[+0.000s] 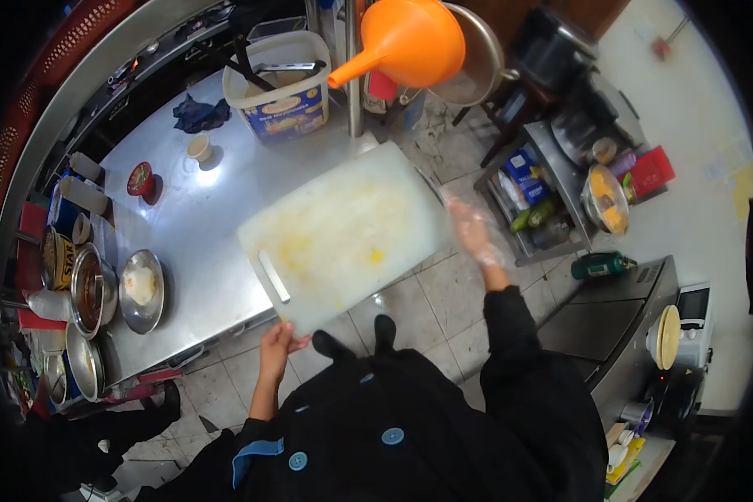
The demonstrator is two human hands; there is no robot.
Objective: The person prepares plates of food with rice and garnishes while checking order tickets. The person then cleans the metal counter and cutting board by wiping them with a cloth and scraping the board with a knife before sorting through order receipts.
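A white cutting board (343,217) with yellow stains is tilted over the edge of the metal table, its near part jutting out above the floor. My left hand (280,345) pinches the board's near left corner, by the slot handle. On the other side is my right hand (472,233), in a clear plastic glove and slightly blurred. From its fingertips a thin grey, blade-like tool (429,182) runs along the board's right edge; its handle is hidden. A small yellow scrap (376,256) lies on the board.
The metal table (201,268) holds a mayonnaise tub (283,96), a small cup (199,148), a red-topped container (140,179) and a steel bowl with white food (142,291). An orange funnel (414,46) hangs overhead. Right stands a metal shelf (552,180); another person's leg (146,414) shows lower left.
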